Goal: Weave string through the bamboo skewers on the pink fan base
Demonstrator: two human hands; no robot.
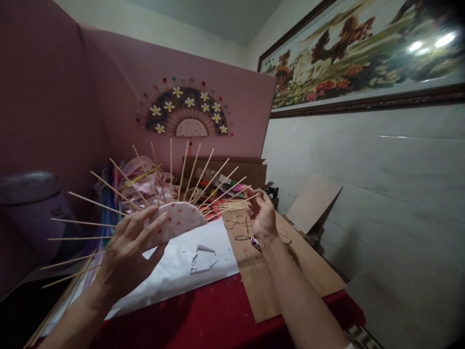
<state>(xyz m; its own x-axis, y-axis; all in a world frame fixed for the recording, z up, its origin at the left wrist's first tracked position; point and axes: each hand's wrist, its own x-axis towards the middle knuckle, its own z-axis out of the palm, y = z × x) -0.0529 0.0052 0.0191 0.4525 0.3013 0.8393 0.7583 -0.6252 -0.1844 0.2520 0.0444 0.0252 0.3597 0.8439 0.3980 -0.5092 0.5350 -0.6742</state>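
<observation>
Fabric half-disc (178, 222) with fanned sticks (171, 165) is being clamped above the counter (174, 315) by the left hand (129, 242), apparently for steadiness; the rightmost stick (232, 208) is being pinched by the right hand (263, 215).

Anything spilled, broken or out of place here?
Minor: grayish scraps lie strewn on the white sheet, looking like loose offcuts. No spill or obvious break stands out; the sticks fan out from the dotted half-disc in the left hand.

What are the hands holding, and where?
The left hand grips the dotted half-circle by its left end; the right hand seems to pinch one stick near its tip.
</observation>
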